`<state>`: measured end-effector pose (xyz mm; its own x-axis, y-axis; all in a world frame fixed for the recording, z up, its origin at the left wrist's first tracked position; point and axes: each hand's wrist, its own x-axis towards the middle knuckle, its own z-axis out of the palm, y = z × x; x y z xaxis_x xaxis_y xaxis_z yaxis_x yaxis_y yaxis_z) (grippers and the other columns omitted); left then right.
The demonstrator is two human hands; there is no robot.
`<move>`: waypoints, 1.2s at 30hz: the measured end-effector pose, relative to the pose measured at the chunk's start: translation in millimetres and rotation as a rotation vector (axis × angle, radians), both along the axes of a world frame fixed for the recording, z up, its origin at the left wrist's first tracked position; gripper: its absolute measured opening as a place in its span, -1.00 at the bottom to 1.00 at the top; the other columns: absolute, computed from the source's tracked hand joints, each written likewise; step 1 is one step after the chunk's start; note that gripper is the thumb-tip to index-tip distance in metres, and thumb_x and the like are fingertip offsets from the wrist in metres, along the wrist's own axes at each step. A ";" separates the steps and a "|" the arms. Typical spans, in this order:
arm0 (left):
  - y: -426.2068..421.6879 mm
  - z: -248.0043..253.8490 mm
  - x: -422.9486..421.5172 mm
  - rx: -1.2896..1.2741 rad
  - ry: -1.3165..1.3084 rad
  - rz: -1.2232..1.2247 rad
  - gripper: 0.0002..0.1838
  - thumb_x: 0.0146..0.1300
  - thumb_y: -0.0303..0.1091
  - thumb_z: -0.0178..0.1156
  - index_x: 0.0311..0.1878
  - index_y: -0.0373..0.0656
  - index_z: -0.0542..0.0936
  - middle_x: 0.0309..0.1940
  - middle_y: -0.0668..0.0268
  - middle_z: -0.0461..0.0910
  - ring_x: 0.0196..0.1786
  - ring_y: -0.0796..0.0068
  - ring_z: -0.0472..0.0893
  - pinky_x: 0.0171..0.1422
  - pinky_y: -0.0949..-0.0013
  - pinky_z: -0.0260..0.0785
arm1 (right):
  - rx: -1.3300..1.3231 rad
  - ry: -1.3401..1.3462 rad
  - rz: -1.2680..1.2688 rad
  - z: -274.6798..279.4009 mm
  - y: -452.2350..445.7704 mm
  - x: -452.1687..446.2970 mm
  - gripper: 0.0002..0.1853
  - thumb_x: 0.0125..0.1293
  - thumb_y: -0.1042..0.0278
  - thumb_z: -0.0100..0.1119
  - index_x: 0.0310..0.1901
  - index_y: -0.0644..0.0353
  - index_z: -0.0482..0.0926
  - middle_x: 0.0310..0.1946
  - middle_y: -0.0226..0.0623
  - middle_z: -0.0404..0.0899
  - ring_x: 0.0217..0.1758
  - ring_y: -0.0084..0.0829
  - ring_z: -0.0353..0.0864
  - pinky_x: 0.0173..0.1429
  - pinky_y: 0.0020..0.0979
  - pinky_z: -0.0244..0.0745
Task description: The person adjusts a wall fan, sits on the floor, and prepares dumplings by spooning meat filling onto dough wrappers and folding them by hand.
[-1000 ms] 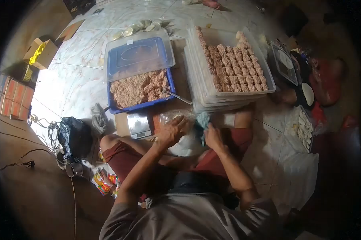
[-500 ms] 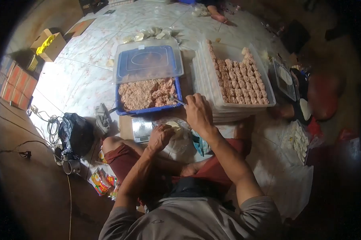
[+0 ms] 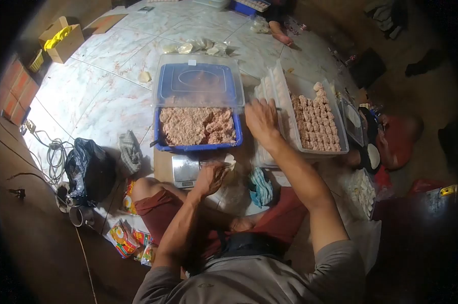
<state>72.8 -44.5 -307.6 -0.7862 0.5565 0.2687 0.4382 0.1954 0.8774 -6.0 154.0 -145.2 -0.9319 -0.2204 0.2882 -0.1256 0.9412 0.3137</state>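
Observation:
A blue tub [image 3: 198, 148] of minced meat mixture [image 3: 186, 124] stands in front of me, a clear lid [image 3: 165, 63] tilted at its far side. Below the tub my left hand [image 3: 212, 178] has its fingers closed on a thin pale wrapper [image 3: 230, 162], over a clear plastic bag. My right hand [image 3: 262, 120] is a closed grip between the tub and the stacked clear plastic trays [image 3: 315, 152]. The slim metal utensil it held earlier is mostly hidden by the fingers. Rows of shaped meat pieces [image 3: 317, 124] fill much of the top tray.
A kitchen scale [image 3: 185, 171] sits left of my left hand, a teal striped cloth [image 3: 260, 187] at its right. Left lie a grey cloth [image 3: 130, 149], a black plastic bag [image 3: 90, 167] and a metal mug [image 3: 81, 216]. Another person's foot [image 3: 281, 36] shows at the back.
My right hand has left the meat with the utensil and moved right and up, toward the trays. My left hand still holds the wrapper. The whole view has shifted slightly.

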 end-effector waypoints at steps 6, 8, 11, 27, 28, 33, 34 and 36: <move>-0.8 -26.5 -0.5 0.058 -0.171 -0.045 -0.77 0.18 -0.33 0.36 -0.20 -0.23 0.56 -0.35 0.02 0.65 -0.21 -0.08 0.63 -0.13 0.07 0.46 | 0.348 -0.116 0.285 -47.9 -3.5 -13.1 -0.90 0.15 0.40 0.16 -0.42 0.04 0.68 -0.37 -0.33 0.61 -0.14 -0.34 0.60 0.09 -0.12 0.32; -5.3 -7.7 -1.0 0.051 -0.259 0.037 -0.73 0.15 -0.31 0.39 -0.18 -0.24 0.56 -0.37 0.02 0.64 -0.24 -0.09 0.63 -0.16 0.07 0.46 | 0.280 -0.252 0.293 -8.2 -1.9 -2.4 -0.90 0.13 0.41 0.17 -0.43 0.05 0.68 -0.37 -0.33 0.62 -0.17 -0.33 0.60 0.09 -0.11 0.32; 1.3 -19.4 -5.6 0.092 -0.289 0.140 -0.65 0.15 -0.24 0.41 -0.18 -0.29 0.53 -0.43 0.01 0.61 -0.29 -0.07 0.63 -0.21 0.09 0.45 | 0.168 -0.284 0.306 -10.8 11.7 -1.9 -0.91 0.10 0.44 0.19 -0.45 0.05 0.68 -0.39 -0.33 0.61 -0.20 -0.30 0.61 0.09 -0.09 0.31; -7.2 -21.1 -4.8 0.383 -0.734 0.019 -0.64 0.18 -0.16 0.45 -0.28 -0.32 0.61 -0.48 0.32 0.60 -0.41 0.54 0.54 -0.32 0.34 0.42 | -0.175 -0.277 0.000 -15.5 -18.3 21.6 -0.92 0.05 0.50 0.23 -0.38 0.15 0.65 -0.27 -0.21 0.60 -0.03 -0.13 0.59 0.27 0.09 0.24; -9.4 -23.5 -4.6 0.209 -0.627 0.086 -0.67 0.20 -0.19 0.44 -0.26 -0.30 0.63 -0.47 0.34 0.61 -0.42 0.58 0.53 -0.34 0.38 0.41 | -0.146 -0.279 0.077 -26.3 -22.7 27.6 -0.93 0.11 0.50 0.18 -0.43 0.15 0.65 -0.29 -0.18 0.62 -0.06 -0.14 0.61 0.26 0.04 0.24; -18.9 32.5 -5.4 0.300 -1.008 0.011 -0.81 0.32 -0.28 0.35 -0.25 -0.19 0.60 -0.35 0.35 0.65 -0.40 0.62 0.56 -0.35 0.49 0.42 | -0.496 -0.473 -0.103 12.4 -17.7 20.0 -0.78 0.26 0.40 0.01 -0.33 0.17 0.69 -0.20 -0.07 0.69 -0.06 -0.05 0.66 0.23 0.11 0.23; -20.5 34.0 -2.2 0.400 -1.083 -0.048 -0.83 0.36 -0.29 0.31 -0.25 -0.18 0.59 -0.36 0.36 0.66 -0.41 0.61 0.58 -0.37 0.50 0.44 | -0.543 -0.437 -0.099 13.3 -9.1 21.4 -0.77 0.27 0.33 0.03 -0.24 0.20 0.68 -0.17 0.00 0.69 -0.10 0.02 0.67 0.16 0.06 0.34; -23.0 24.1 1.3 0.512 -1.171 -0.070 -0.86 0.41 -0.32 0.24 -0.18 -0.19 0.58 -0.33 0.33 0.68 -0.39 0.57 0.64 -0.39 0.49 0.50 | -0.660 -0.391 -0.097 5.4 6.0 27.5 -0.78 0.29 0.34 0.05 -0.21 0.21 0.67 -0.18 0.01 0.69 -0.10 0.02 0.67 0.07 0.01 0.40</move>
<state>74.1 -67.5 -283.4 -0.6707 0.6451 -0.3660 -0.6478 -0.2691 0.7127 21.5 160.0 -139.8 -0.9993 -0.0290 -0.0222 -0.0189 0.9302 -0.3666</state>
